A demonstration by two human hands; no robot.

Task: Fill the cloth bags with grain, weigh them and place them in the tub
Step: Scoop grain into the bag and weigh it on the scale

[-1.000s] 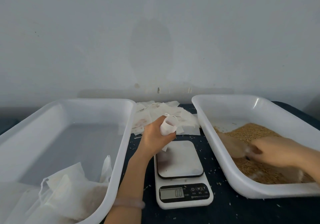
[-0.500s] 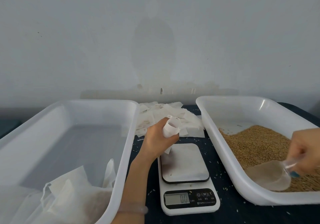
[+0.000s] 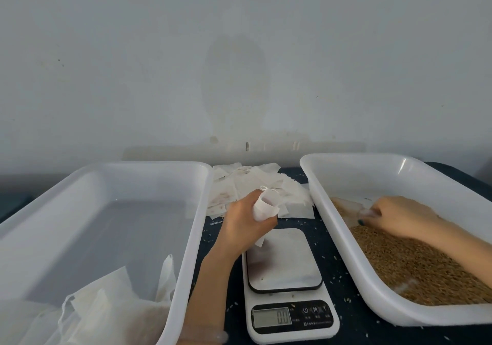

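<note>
With few filled bags in the 7 o'clock tub, we are holding an empty cloth bag in our left grip, a scoop in our right grip.

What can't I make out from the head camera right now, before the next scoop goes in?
All head view:
1. The clear scoop in the right hand: motion-blurred and see-through, so its load is unclear.
2. The cloth bag: its lower part is hidden by the left hand, and its contents are unseen.
3. The filled bags in the left tub: cut off by the bottom edge, so the count is unclear.
4. The scale: the button labels are too small to read.
</note>
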